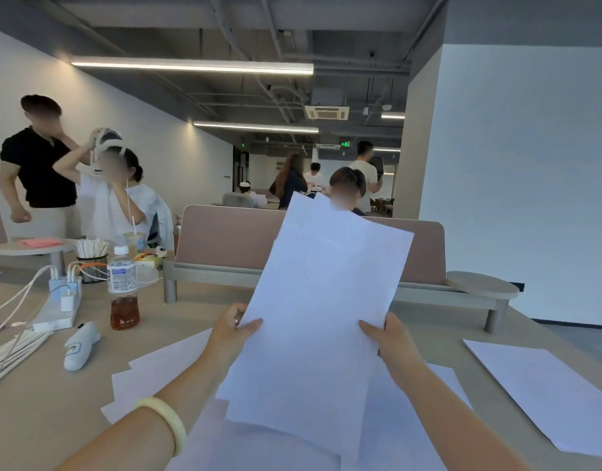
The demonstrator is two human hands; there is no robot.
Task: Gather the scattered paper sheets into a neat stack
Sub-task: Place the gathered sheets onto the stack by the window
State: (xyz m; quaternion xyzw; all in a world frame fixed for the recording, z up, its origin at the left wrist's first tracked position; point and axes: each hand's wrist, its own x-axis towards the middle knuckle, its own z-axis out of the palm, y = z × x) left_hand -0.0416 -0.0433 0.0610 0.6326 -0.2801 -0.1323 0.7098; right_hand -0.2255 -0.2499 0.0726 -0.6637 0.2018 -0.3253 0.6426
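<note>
I hold a bundle of white paper sheets (323, 300) upright above the table, tilted a little to the right, its top edges uneven. My left hand (233, 329) grips the bundle's left edge and my right hand (388, 338) grips its right edge. More white sheets (160, 372) lie loose and overlapping on the table under my arms. One separate sheet (544, 389) lies flat at the right side of the table.
A half-full tea bottle (123, 290), a white handheld device (80, 345), a power strip with chargers and cables (59, 305) and a pen cup (92, 258) stand at the left. A pink divider on a low shelf (224, 243) runs across the back. Several people are behind it.
</note>
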